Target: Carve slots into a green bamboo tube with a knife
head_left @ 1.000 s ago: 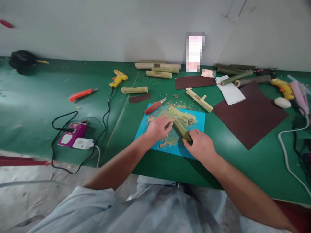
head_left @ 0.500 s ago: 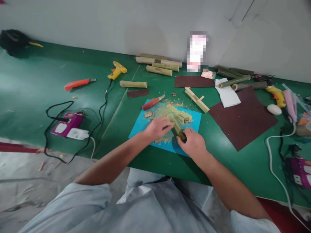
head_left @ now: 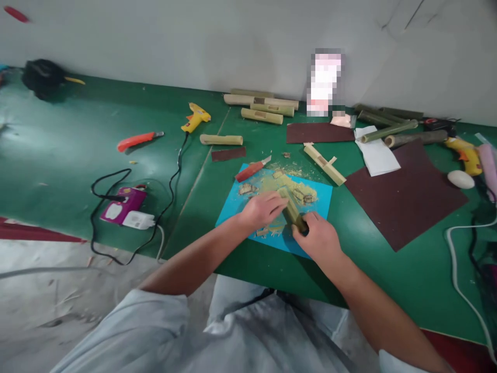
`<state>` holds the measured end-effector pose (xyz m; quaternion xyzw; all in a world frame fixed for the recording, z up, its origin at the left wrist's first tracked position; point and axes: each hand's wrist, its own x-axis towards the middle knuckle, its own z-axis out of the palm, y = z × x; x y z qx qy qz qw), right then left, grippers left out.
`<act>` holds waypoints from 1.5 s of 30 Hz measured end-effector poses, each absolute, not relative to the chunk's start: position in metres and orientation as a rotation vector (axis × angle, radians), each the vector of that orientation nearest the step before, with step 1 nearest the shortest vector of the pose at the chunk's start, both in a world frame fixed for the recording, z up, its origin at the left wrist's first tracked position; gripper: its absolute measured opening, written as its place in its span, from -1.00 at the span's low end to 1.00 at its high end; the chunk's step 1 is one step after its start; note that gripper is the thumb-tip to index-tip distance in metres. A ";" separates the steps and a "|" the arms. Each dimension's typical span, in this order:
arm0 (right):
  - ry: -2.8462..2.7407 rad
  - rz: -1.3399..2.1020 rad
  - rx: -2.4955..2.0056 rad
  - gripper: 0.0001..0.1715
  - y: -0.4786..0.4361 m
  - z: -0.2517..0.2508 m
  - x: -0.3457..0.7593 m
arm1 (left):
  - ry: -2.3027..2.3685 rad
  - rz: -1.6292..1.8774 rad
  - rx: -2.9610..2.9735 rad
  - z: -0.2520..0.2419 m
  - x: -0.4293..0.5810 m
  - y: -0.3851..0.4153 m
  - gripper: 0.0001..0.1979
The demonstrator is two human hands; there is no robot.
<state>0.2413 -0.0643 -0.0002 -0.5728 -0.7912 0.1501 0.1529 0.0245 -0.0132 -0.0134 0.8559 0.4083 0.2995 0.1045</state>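
Note:
A short green bamboo tube (head_left: pixel 294 211) lies slanted over a blue sheet (head_left: pixel 229 210) strewn with yellowish shavings. My right hand (head_left: pixel 318 235) is wrapped round its near end. My left hand (head_left: pixel 262 210) is closed, its fingertips against the left edge of the tube near the far end; whatever is inside those fingers is hidden. Beyond the left hand, a red-handled craft knife (head_left: pixel 253 170) rests on the sheet's top edge. Bark-like scraps (head_left: pixel 305 195) and a heap of dust surround the tube's far end.
Cut bamboo pieces (head_left: pixel 262 115) lie along the wall, another (head_left: pixel 324 164) behind the sheet. Left are a yellow glue gun (head_left: pixel 196 118), an orange cutter (head_left: pixel 137 141) and a corded purple power strip (head_left: pixel 123 206). Right are dark brown sheets (head_left: pixel 404 202), white paper (head_left: pixel 377 153) and a white egg-shaped object (head_left: pixel 461 180).
The whole scene has shifted slightly right as my head turned. Both hands stay at the bamboo tube; the left fingers have shifted only a little along its edge.

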 end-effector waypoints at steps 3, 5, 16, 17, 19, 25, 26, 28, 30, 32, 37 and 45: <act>-2.270 0.395 -1.643 -0.77 -0.065 0.000 0.241 | 1.310 0.894 2.480 -0.012 0.025 -0.012 -0.74; -2.284 0.401 -1.654 -0.77 -0.064 -0.001 0.241 | 1.173 0.842 2.536 -0.012 0.027 -0.016 -0.72; -2.293 0.432 -1.656 -0.78 -0.062 0.001 0.239 | 1.077 0.865 2.563 -0.007 0.024 -0.020 -0.73; -2.302 0.435 -1.661 -0.78 -0.062 0.001 0.238 | 1.025 0.846 2.583 -0.006 0.026 -0.022 -0.73; -2.316 0.431 -1.671 -0.78 -0.062 0.002 0.237 | 1.012 0.834 2.600 -0.004 0.026 -0.024 -0.74; -2.303 0.401 -1.681 -0.77 -0.062 0.000 0.235 | 1.128 0.852 2.566 -0.008 0.024 -0.026 -0.69; -2.302 0.399 -1.678 -0.77 -0.062 -0.001 0.235 | 1.073 0.819 2.587 -0.009 0.026 -0.028 -0.69; -2.291 0.396 -1.678 -0.78 -0.062 -0.001 0.235 | 0.996 0.766 2.613 -0.011 0.029 -0.031 -0.69; -2.276 0.409 -1.682 -0.78 -0.061 -0.001 0.236 | 1.049 0.803 2.588 -0.011 0.031 -0.033 -0.68; -2.266 0.434 -1.692 -0.77 -0.060 0.000 0.236 | 1.130 0.875 2.557 -0.011 0.032 -0.033 -0.68; -2.300 0.435 -1.730 -0.76 -0.061 0.003 0.235 | 0.985 0.782 2.623 -0.010 0.031 -0.033 -0.69; -2.430 0.312 -1.690 -0.75 -0.066 0.004 0.235 | 1.167 0.917 2.507 -0.015 0.038 -0.040 -0.70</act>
